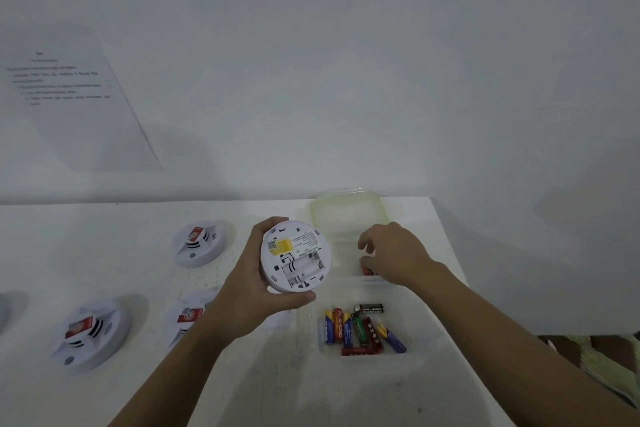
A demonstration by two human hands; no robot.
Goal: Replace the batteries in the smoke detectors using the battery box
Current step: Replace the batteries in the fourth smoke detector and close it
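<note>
A white bench (138,392) is running along a white wall, w/ a printed sheet (69,97) hanging on the wall at left. The left hand (242,295) is gripping a round white smoke detector (294,255) by its rim, above the bench, its back facing up & the battery slot showing empty. 3 more detectors (201,243) are lying face up on the bench to the left, each w/ a red label. Right of the held detector, a green-rimmed lid (346,211) is lying near the bench's far edge. Just in front, the right hand (394,253) is reaching into a clear box (341,253), fingers curling down over a red battery (366,269); can't tell if they're pinching it. Nearer the person, a 2nd clear box (398,305) is holding a pile of mixed batteries (360,329).
</note>
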